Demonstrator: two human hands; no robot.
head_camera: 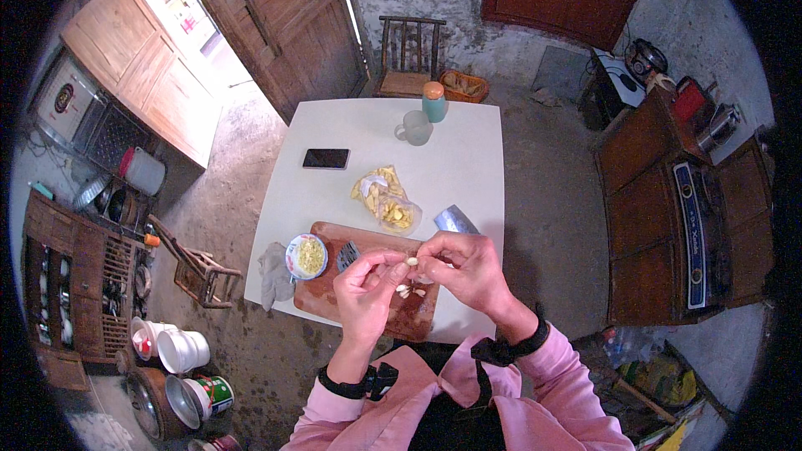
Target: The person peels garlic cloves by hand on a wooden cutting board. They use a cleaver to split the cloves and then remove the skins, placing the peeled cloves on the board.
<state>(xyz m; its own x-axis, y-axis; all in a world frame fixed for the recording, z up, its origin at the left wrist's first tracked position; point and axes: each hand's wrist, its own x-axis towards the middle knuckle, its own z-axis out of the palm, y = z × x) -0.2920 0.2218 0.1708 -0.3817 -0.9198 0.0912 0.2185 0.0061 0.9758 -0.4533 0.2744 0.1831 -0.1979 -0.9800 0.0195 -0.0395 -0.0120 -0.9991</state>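
Observation:
Between the fingertips of my left hand [371, 285] and my right hand [467, 270] is a pale garlic clove [411, 261]; both hands pinch it above a wooden cutting board [319, 297]. Several more garlic cloves [403, 290] lie on the board below my hands. At the board's left edge rests a patterned bowl [306, 257] of chopped pale-yellow food. A flat metal tool with slots [348, 255], perhaps a grater, lies on the board, partly behind my left hand. Beyond my right hand is a broad metal blade [456, 220], its lower part hidden.
On the white table [388, 131] are a plastic bag of yellow pieces [391, 203], a smartphone [326, 158], a translucent mug [416, 128], a teal jar with an orange lid [433, 102] and a grey cloth [274, 275]. A wooden chair [410, 56] stands behind the table.

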